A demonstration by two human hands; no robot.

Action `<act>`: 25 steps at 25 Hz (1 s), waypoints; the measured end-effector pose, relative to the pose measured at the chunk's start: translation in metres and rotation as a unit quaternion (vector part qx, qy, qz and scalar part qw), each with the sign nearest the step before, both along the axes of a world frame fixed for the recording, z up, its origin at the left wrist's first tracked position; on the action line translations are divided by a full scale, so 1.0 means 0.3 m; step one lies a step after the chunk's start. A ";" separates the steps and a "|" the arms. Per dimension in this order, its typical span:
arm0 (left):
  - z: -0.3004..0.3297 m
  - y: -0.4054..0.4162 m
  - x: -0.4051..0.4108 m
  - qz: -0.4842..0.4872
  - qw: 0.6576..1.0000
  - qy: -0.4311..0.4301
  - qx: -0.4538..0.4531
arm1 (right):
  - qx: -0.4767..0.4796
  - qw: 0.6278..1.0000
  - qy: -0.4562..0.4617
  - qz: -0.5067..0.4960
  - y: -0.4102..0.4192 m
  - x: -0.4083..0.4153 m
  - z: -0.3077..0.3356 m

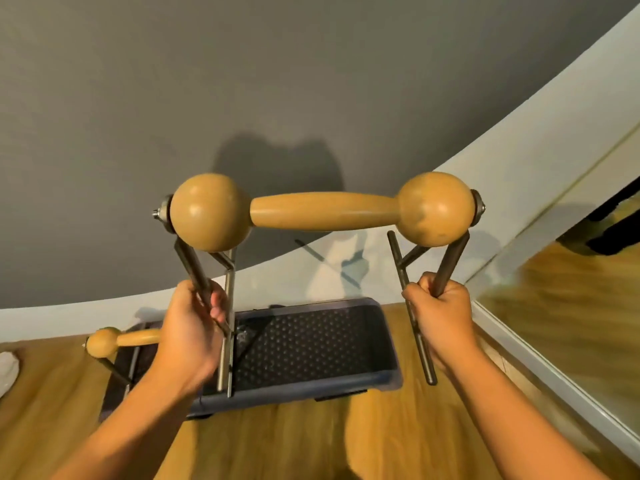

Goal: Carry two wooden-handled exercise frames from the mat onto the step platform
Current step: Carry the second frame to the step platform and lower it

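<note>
Both hands, left and right, clench the frame legs, held above the platform. I should lower it level beside the other frame, feet landing together

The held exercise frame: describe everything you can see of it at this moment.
The held exercise frame has a smooth tan wooden handle with a round ball at each end, bolted between dark metal legs that splay downward. It is upright and lifted, handle level, above the dark dimpled step platform. The left hand grips a left leg and the right hand a right leg. Nothing else touches it.
</note>
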State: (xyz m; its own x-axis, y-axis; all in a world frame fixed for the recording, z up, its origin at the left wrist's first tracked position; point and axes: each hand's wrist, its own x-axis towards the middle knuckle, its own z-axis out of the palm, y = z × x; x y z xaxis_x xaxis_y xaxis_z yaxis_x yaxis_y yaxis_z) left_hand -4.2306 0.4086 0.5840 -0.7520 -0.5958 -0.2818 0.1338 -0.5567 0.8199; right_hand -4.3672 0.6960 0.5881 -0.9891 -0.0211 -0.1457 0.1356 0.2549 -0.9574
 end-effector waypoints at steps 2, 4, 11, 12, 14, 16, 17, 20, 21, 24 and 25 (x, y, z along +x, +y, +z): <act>-0.166 -0.010 -0.059 0.005 1.000 -0.007 -0.015 | -0.001 1.000 0.000 -0.007 -0.016 -0.045 -0.165; -0.325 -0.012 -0.106 0.012 0.999 -0.027 -0.021 | 0.009 1.000 -0.012 -0.017 -0.027 -0.074 -0.326; -0.834 0.008 -0.114 0.018 0.998 -0.061 0.024 | 0.012 0.997 -0.063 -0.038 -0.005 -0.087 -0.824; -0.889 0.012 -0.125 0.019 0.997 -0.064 0.027 | 0.018 0.997 -0.071 -0.039 -0.001 -0.090 -0.885; -0.993 0.020 -0.154 0.018 0.997 -0.067 0.032 | 0.031 0.996 -0.072 -0.032 0.009 -0.105 -0.994; -1.084 0.021 -0.168 0.010 0.997 -0.066 0.043 | 0.031 0.997 -0.064 -0.014 0.016 -0.116 -1.080; -1.128 0.018 -0.176 0.011 0.997 -0.061 0.051 | 0.027 0.998 -0.059 -0.007 0.017 -0.127 -1.116; -1.272 0.005 -0.209 0.009 0.997 -0.059 0.055 | 0.024 0.999 -0.035 0.009 0.009 -0.161 -1.248; -1.311 -0.001 -0.220 0.006 0.997 -0.063 0.048 | 0.024 0.999 -0.030 0.010 0.003 -0.170 -1.287; -1.395 -0.022 -0.250 0.007 0.997 -0.066 0.029 | 0.013 1.000 -0.027 -0.003 -0.018 -0.189 -1.383; -1.413 -0.028 -0.256 0.009 0.998 -0.063 0.026 | 0.010 1.000 -0.028 -0.006 -0.026 -0.195 -1.407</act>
